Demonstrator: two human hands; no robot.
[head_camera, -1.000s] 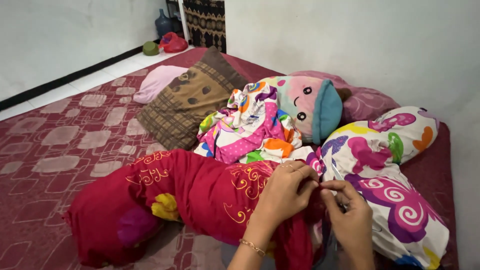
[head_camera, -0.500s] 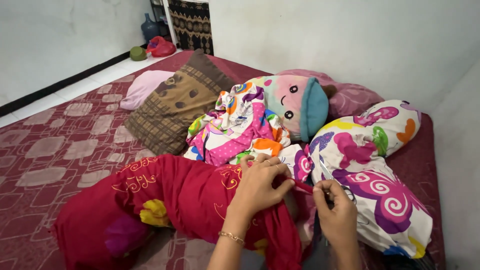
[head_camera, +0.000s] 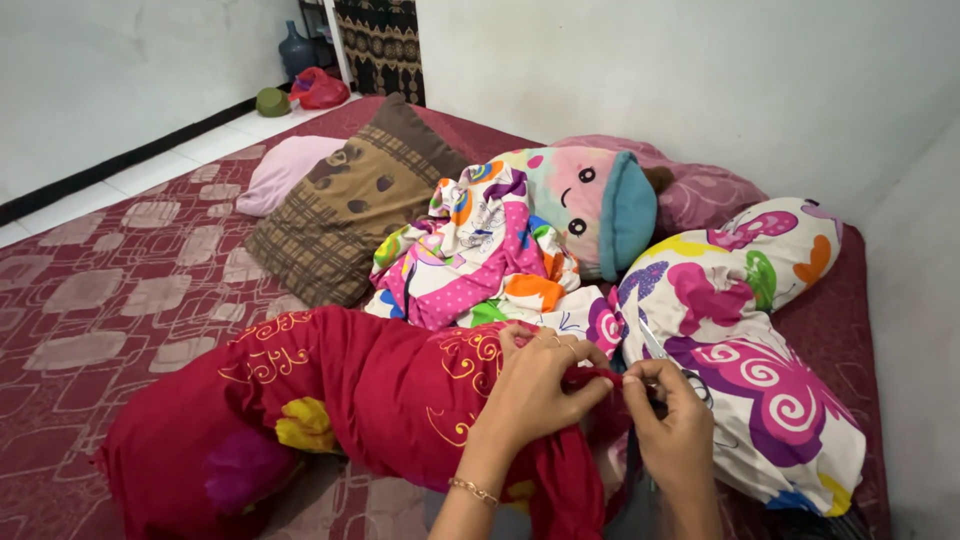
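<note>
Red bolster (head_camera: 330, 410) lies left-right; hands (head_camera: 540, 385) pinch right end.

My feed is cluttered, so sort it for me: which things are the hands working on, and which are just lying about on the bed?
In hand:
red bolster, its bunched end gripped by the left hand
scissors, at the right hand

Lying about:
butterfly pillow
patterned cloth
plush toy
brown cushion
pink pillow
</note>
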